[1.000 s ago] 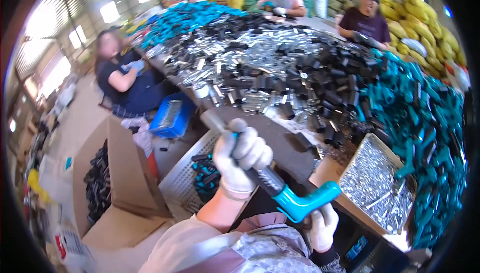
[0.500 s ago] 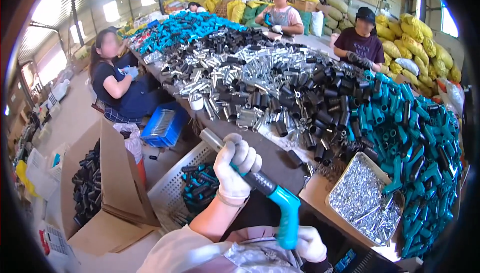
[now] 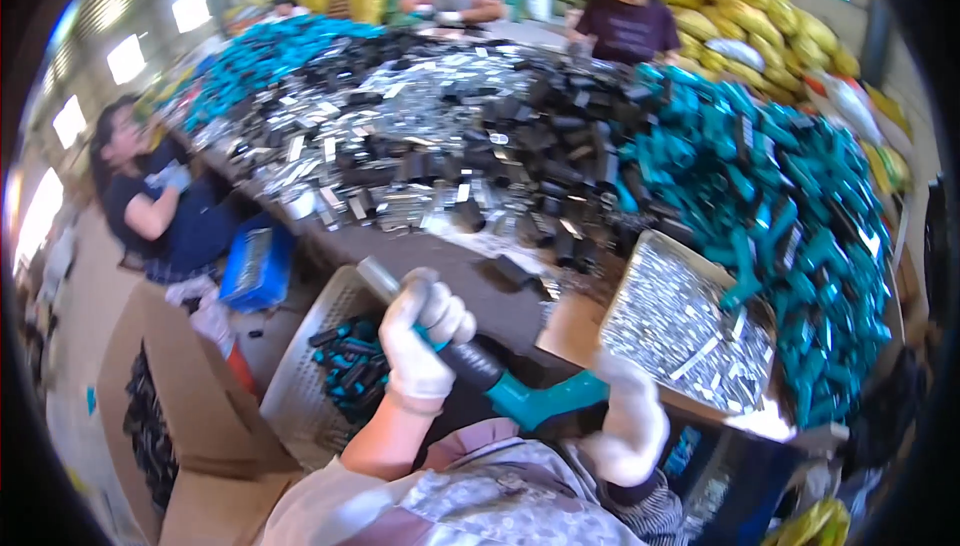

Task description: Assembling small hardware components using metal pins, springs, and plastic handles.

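Clenched in a white glove, my left grip (image 3: pixel 425 334) wraps the black barrel of a pistol-shaped teal handle (image 3: pixel 540 401), held before me; my right grip (image 3: pixel 630 421) meets its teal end, but blur hides how tightly. Leftward, a cardboard box (image 3: pixel 205 376) holds black parts (image 3: pixel 150 436); nearer, a perforated basket (image 3: pixel 298 371), teal-and-black pieces (image 3: pixel 350 371); rightward, a tray (image 3: pixel 655 237), metal bits (image 3: pixel 680 331). Beyond my left knuckles, bare surface (image 3: pixel 490 304) separates basket from heap (image 3: pixel 450 121).

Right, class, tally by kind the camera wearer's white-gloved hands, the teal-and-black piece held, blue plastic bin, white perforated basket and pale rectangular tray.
White-gloved left hand and right hand: 2
Teal-and-black piece: 1
Blue plastic bin: 1
White perforated basket: 1
Pale rectangular tray: 1
Total: 6
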A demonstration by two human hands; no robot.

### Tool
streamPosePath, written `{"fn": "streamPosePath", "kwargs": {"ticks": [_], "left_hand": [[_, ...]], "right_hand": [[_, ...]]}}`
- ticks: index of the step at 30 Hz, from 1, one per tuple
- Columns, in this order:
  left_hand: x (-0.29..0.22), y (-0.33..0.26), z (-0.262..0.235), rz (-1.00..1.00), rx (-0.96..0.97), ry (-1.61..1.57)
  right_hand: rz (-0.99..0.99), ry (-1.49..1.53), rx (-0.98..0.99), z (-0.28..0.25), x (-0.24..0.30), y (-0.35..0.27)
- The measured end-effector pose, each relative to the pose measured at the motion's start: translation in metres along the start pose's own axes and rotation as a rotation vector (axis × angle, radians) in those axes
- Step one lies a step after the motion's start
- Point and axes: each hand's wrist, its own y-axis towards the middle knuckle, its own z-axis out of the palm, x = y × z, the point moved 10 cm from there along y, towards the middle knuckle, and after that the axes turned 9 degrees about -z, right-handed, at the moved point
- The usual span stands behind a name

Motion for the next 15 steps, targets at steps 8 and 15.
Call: {"fn": "streamPosePath", "kwargs": {"ticks": [8, 15], "left_hand": [[0.042, 0.004, 0.069, -0.147, 0.558, -0.075], [0.049, 0.021, -0.030, -0.185, -0.304, 0.086]], "right_hand": [[0.824, 1.822, 0.021, 0.125, -0.085, -0.105], [-0.046, -0.444, 0.464, 0.039, -0.052, -0.016]]}}
